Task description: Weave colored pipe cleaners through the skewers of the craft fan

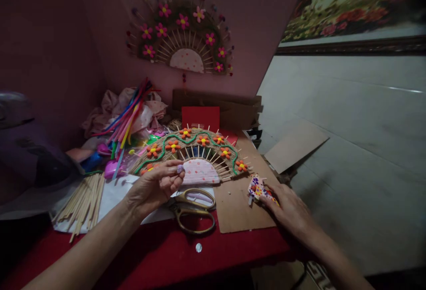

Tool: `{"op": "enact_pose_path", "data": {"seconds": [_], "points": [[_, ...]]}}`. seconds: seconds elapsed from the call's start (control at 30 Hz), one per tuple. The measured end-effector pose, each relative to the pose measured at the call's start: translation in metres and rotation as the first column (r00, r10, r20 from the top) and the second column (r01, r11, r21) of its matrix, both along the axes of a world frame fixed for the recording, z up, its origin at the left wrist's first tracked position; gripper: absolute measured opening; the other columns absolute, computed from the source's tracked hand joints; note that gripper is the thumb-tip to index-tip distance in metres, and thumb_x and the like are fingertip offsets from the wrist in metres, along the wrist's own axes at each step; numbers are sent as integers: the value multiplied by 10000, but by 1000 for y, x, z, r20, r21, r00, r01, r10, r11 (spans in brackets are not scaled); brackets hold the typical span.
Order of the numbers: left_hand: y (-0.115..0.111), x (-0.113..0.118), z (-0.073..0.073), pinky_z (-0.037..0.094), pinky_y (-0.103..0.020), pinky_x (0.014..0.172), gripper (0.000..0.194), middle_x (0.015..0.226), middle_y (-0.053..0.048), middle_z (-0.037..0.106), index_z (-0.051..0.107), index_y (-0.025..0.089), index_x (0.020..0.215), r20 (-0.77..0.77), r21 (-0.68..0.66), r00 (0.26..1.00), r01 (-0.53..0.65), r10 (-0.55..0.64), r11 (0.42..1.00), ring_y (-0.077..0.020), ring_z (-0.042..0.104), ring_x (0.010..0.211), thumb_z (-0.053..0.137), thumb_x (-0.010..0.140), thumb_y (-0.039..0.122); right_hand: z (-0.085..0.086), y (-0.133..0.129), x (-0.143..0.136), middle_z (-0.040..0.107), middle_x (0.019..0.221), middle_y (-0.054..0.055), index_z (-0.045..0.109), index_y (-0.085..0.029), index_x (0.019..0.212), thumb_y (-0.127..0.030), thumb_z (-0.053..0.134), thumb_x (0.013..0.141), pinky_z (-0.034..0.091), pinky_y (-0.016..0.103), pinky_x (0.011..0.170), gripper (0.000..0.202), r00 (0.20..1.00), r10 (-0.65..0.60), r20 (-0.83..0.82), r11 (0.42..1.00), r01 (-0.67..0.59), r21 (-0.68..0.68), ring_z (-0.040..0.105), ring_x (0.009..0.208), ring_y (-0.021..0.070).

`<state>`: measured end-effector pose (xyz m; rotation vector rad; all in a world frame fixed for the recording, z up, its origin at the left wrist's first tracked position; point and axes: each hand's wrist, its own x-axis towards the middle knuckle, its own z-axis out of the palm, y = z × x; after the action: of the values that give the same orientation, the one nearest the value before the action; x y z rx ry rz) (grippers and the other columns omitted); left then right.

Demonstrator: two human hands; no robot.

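Between the thumb and fingertips of my left hand [159, 183] is a small purple ball [180, 168], held in front of the fan's lower left part. My right hand [286, 203] is closed around a white flower-printed object [256, 188] over the cardboard; its kind is not clear. Behind the hands stands a half-round twine and stick fan [173, 146] with orange flowers, a wavy green strip and a pink spotted centre [201, 172]. My left hand hides part of its lower left side. Scissors with gold handles [195, 212] lie just right of my left hand.
Thin wooden sticks [83, 201] lie at left on white sheeting. Behind them are colourful pipe cleaners [128, 117] and bags. A cardboard sheet [238, 210] lies on the red tablecloth [159, 250], near a small silvery disc [199, 248]. A similar pink-flowered fan [183, 37] hangs behind.
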<state>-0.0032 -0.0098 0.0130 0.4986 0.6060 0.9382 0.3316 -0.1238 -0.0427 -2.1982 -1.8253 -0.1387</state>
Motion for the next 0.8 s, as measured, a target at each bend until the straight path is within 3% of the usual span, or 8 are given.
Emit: {"op": "enact_pose_path", "data": {"seconds": [0.17,0.3,0.4,0.53,0.63,0.7,0.8], "points": [[1,-1,2,540,-151,519,189,700,-89,627,641,61,797,-57,23,998,2,0,1000,-117,636,598,483,754,-34,1,-3,-6,566,1173,145,532,-141,1182,-403,451,831,426,401,913,445,993,56,-101,996,-62,-63,528,1093,275],[2,-1,1,514,-126,462,173,705,-86,621,641,68,808,-54,54,998,21,-18,998,-107,621,580,498,760,-17,0,-4,-5,566,1189,152,531,-142,1181,-385,387,849,411,408,939,436,987,57,-151,998,-60,-17,530,1108,275],[1,-1,-1,513,-127,462,144,703,-87,627,643,70,791,-61,46,998,28,-25,999,-94,608,552,530,749,-9,-3,-8,1,583,1137,145,499,-158,1224,-415,336,862,450,399,875,473,978,-43,-206,998,49,27,569,1044,269],[0,1,-4,538,-146,528,114,702,-92,638,649,59,773,-57,9,998,15,-15,1000,-109,628,595,563,732,-2,6,-16,1,592,1104,146,533,-129,1166,-483,392,803,451,412,861,526,925,-156,-346,948,239,211,577,996,280],[-1,1,-6,541,-148,532,113,711,-95,647,655,55,789,-51,-11,998,30,-30,999,-120,642,617,568,735,8,19,-20,-16,619,1080,98,529,-183,1172,-498,510,737,482,357,805,537,813,-121,-569,930,293,221,597,944,254],[-1,1,-7,535,-144,518,110,718,-96,654,658,64,801,-47,-2,997,68,-68,998,-116,641,605,585,731,21,29,-20,-35,613,1088,86,541,-189,1144,-472,604,679,490,303,783,548,697,11,-717,939,239,247,588,957,237],[0,0,-10,534,-142,530,110,725,-94,662,657,78,808,-42,17,994,102,-101,995,-112,640,605,614,718,33,41,-20,-68,629,876,48,569,-197,1059,-396,728,594,479,212,561,530,386,75,-920,984,122,132,594,710,160]]}}
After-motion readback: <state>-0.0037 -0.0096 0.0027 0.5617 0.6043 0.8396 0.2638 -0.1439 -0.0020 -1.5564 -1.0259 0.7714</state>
